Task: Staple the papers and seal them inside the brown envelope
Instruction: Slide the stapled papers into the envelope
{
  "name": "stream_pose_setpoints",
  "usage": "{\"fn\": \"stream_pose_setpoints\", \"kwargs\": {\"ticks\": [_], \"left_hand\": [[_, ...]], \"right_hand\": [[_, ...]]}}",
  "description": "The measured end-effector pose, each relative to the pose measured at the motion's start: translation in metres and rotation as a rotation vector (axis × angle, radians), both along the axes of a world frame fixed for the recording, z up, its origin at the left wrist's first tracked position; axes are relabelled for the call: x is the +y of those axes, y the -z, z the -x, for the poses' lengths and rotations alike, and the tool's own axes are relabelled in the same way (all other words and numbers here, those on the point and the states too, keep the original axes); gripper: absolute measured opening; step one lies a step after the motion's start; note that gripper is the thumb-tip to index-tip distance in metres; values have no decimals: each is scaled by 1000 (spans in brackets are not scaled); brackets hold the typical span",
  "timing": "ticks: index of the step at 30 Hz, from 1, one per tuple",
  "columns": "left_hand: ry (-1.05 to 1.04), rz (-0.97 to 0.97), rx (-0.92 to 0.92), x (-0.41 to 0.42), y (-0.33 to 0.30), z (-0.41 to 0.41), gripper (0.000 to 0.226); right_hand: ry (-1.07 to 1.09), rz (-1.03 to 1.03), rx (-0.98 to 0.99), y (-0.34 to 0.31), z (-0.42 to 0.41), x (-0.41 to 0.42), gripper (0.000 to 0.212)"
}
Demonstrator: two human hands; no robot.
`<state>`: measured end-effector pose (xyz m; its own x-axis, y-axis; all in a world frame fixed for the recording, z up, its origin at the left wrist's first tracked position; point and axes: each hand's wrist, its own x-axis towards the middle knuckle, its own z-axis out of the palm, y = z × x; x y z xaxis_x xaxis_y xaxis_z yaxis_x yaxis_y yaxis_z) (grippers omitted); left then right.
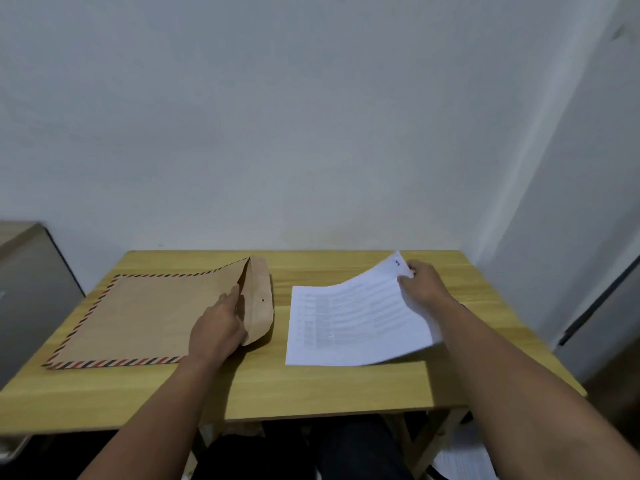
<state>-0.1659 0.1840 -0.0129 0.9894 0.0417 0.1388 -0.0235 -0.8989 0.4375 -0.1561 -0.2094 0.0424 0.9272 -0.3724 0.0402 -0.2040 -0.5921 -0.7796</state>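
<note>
Papers (356, 320): thin, light, floppy; the sheaf bends upward where the right hand (420, 282) pinches its far-right corner, while the near-left part lies flat on the tabletop (311, 386). Judged: sheets slide apart easily, so grip at one edge w/ thumb on top, square them up before stapling. Whether a staple is in cannot be told.

Brown envelope (145, 317): stiffer than the papers but creases easily. It lies flat under and to the left of the left hand (218, 327). That hand's fingers hold the mouth edge open, beside the flap (259, 299). Judged: best hold is at the mouth, not the striped border.

Count: envelope x1; sheaf x1, no. of sheets unreadable; hands x2. No stapler in view.
</note>
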Motion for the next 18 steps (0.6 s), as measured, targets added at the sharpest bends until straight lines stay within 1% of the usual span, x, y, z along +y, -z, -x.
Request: {"fn": "stream_pose_setpoints", "kwargs": {"ticks": [1, 3, 7, 10, 13, 18], "left_hand": [[2, 6, -9, 0, 0, 1, 76], [5, 16, -19, 0, 0, 3, 73], [12, 21, -21, -2, -1, 5, 71], [9, 22, -13, -4, -1, 6, 73], [1, 3, -10, -5, -1, 5, 73], [-16, -12, -29, -2, 0, 5, 67]], "right_hand": [[-22, -1, -79, -11, -1, 3, 22], [-63, -4, -173, -38, -5, 8, 24], [-117, 11, -219, -80, -21, 8, 24], [-175, -17, -218, -98, -25, 19, 24], [-217, -44, -193, -99, -27, 37, 25], [-197, -41, -164, -72, -29, 57, 25]]}}
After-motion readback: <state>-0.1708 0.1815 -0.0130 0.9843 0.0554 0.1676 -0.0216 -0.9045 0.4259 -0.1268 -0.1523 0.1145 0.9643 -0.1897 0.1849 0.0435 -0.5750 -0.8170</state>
